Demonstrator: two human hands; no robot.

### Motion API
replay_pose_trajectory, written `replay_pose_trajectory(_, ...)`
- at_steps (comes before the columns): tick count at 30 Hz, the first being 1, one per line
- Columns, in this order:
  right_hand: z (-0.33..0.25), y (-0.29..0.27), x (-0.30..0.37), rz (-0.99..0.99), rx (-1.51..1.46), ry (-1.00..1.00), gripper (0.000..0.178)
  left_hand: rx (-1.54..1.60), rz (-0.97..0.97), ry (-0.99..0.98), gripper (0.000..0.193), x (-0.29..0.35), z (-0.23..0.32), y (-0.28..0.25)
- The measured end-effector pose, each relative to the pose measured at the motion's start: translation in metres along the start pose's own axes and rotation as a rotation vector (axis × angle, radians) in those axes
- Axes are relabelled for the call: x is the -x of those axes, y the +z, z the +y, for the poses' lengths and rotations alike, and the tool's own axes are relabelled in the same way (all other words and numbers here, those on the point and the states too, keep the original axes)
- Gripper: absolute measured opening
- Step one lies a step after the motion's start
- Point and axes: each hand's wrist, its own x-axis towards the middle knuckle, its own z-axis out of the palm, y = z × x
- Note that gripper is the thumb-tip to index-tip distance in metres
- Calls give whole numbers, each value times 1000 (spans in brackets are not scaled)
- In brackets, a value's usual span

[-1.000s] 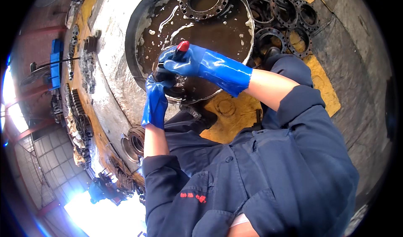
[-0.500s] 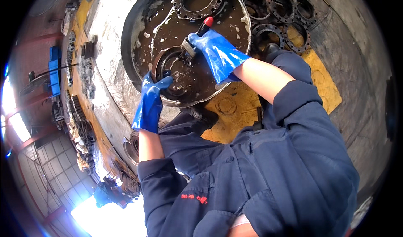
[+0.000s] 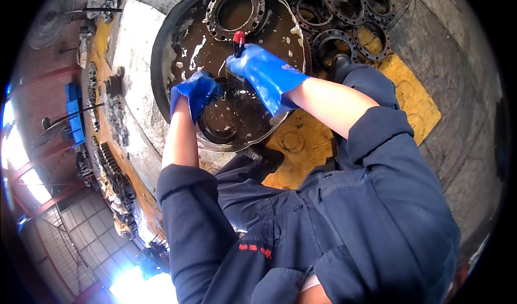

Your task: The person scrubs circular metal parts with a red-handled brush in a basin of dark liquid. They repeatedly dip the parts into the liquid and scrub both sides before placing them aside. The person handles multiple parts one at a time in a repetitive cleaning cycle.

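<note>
A wide round basin (image 3: 160,50) of murky brown liquid lies ahead of me. Inside it, partly under the liquid, is a dark metal ring (image 3: 209,134). My left hand (image 3: 197,92), in a blue rubber glove, grips that ring's far left side with curled fingers; the fingertips are partly hidden. My right hand (image 3: 259,69), gloved alike, is closed round a brush with a red-tipped black handle (image 3: 239,41). The brush's lower end is hard to make out near the liquid above the ring. Past both hands sits a flange ring (image 3: 259,14) with bolt holes.
Several dark flange rings (image 3: 344,5) are piled to the basin's right, partly on a stained yellow board (image 3: 412,96). A pale sheet (image 3: 141,40) lies left of the basin. Farther left stand rows of metal parts (image 3: 110,166) and a blue object (image 3: 74,112).
My left hand has moved from the ring's near left side up to its far left side. The brush handle now points more straight away from me. The view has shifted slightly.
</note>
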Motion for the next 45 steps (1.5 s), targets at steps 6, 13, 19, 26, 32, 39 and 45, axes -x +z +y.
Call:
replay_pose_trajectory(6,-21,-25,-6,7,8,-81,49,426,524,151,43,49,-43,61)
replay_pose_trajectory(13,-52,22,26,-246,10,-411,46,1176,534,198,50,62,-78,141)
replay_pose_trajectory(19,-42,58,13,-187,264,-414,45,1288,532,198,50,58,-86,149)
replay_pose_trajectory(26,-41,4,-5,-9,207,-10,45,1057,527,196,45,61,-81,133)
replay_pose_trajectory(32,29,9,-47,89,224,6,42,1193,610,217,65,60,-62,124)
replay_pose_trajectory(39,22,23,-23,-24,362,74,39,1566,578,210,46,68,-72,119)
replay_pose_trajectory(45,-15,47,7,-198,-4,-259,27,1652,581,109,41,68,-78,121)
